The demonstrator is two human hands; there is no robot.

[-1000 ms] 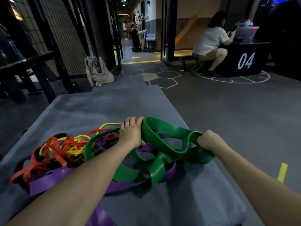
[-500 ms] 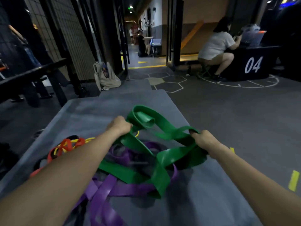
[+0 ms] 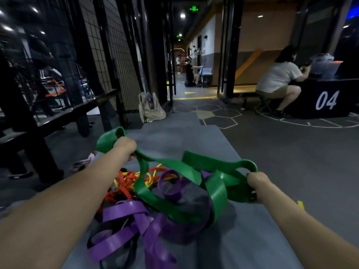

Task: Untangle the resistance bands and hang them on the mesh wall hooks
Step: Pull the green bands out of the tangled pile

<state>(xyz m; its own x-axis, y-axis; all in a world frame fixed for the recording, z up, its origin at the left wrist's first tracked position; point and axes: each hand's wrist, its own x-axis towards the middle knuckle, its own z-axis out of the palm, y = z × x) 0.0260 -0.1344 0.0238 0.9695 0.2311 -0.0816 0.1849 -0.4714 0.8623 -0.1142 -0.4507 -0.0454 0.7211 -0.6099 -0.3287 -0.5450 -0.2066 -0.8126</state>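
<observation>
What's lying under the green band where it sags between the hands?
Under the green band, purple bands and a dark band loop across the grey mat, with orange and yellow bands left of them. How they interlace beneath the green is hidden.

A beige tote bag [image 3: 151, 108] slumps on the floor, far left of centre. A person in a white shirt [image 3: 277, 78] sits far right at a black box marked 04 [image 3: 326, 100]. Grey mat [image 3: 194, 138] covers the near floor.
</observation>
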